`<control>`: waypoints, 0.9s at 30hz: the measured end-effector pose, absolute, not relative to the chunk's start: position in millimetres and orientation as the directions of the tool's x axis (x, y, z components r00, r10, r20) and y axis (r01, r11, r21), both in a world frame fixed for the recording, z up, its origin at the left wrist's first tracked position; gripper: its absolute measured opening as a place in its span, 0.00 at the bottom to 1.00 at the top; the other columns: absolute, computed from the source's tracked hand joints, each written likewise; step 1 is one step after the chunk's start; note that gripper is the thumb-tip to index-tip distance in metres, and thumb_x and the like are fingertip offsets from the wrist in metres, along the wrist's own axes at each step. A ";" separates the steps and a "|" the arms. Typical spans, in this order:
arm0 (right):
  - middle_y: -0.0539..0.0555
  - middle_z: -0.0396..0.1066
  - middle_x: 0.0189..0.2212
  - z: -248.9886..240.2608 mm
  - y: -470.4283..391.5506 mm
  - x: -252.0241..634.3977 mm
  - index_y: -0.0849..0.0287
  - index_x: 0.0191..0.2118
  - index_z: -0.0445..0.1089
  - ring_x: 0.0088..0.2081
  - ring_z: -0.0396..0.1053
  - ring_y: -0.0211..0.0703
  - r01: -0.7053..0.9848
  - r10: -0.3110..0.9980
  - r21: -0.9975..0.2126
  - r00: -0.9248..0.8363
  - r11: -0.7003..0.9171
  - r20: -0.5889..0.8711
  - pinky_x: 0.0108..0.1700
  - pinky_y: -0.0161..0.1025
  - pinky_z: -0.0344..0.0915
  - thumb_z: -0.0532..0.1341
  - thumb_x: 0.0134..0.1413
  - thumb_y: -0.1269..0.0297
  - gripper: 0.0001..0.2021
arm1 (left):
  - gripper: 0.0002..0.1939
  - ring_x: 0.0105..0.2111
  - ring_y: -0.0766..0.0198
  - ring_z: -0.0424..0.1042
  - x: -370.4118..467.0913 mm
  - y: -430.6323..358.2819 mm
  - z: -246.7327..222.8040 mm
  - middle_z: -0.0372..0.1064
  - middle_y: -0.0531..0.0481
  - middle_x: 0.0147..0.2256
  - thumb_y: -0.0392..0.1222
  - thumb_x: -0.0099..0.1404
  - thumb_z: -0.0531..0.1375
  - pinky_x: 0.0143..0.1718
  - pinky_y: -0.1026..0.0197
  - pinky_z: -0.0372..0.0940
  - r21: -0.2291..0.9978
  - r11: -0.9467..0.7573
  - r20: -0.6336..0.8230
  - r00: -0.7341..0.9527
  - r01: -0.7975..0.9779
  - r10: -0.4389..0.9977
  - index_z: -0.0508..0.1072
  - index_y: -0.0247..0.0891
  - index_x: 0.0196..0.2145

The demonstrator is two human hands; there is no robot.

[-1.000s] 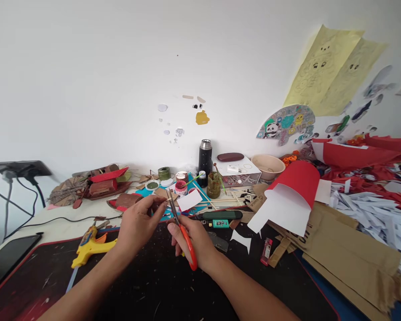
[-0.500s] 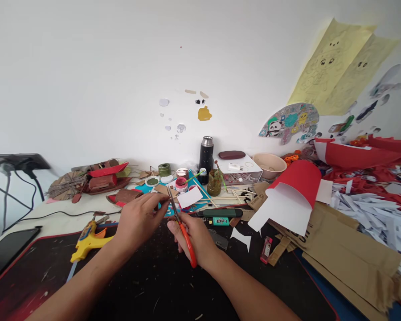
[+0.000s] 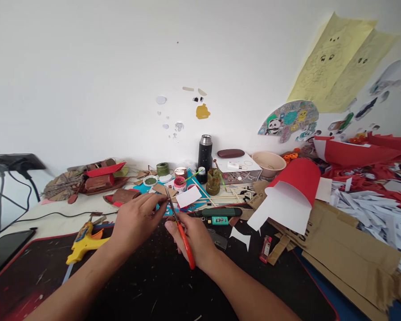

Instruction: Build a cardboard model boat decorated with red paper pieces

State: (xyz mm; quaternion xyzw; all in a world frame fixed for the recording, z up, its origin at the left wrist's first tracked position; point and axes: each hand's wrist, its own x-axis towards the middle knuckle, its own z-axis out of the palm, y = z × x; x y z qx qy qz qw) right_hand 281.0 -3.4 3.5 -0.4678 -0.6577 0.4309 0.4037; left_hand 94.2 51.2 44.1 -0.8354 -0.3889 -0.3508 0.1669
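My right hand [image 3: 195, 236] is closed round the scissors [image 3: 186, 243], whose handles are orange-red and whose metal blades point up and away from me. Beside the blades, my left hand [image 3: 138, 218] has its fingers pinched together near the tips. Whatever sits between those fingers is hidden or too small to name. Just beyond the blades lie a white paper piece [image 3: 189, 196] and a brown cardboard piece [image 3: 163, 189]. Both hands hover over the black mat [image 3: 147, 281].
A yellow glue gun [image 3: 85, 243] lies left of my arm. Paint pots, sticks and a black flask [image 3: 205, 154] stand along the wall. Rightward are a red paper roll [image 3: 299, 180], a pink lighter [image 3: 265, 248], brown cardboard [image 3: 350, 249] and heaped white paper strips [image 3: 370, 214].
The view has shifted slightly. Both hands keep nearly the same pose, and the scissors remain in my right hand.
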 end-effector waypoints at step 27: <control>0.49 0.68 0.22 17.0 -6.2 282.0 0.57 0.42 0.78 0.24 0.65 0.40 0.352 0.974 -0.915 -0.174 0.198 0.144 0.28 0.35 0.57 0.62 0.70 0.49 0.16 | 0.12 0.35 0.51 0.83 94.8 50.9 51.4 0.86 0.47 0.37 0.52 0.69 0.64 0.36 0.57 0.69 0.518 -0.508 0.522 0.217 0.688 0.825 0.85 0.44 0.38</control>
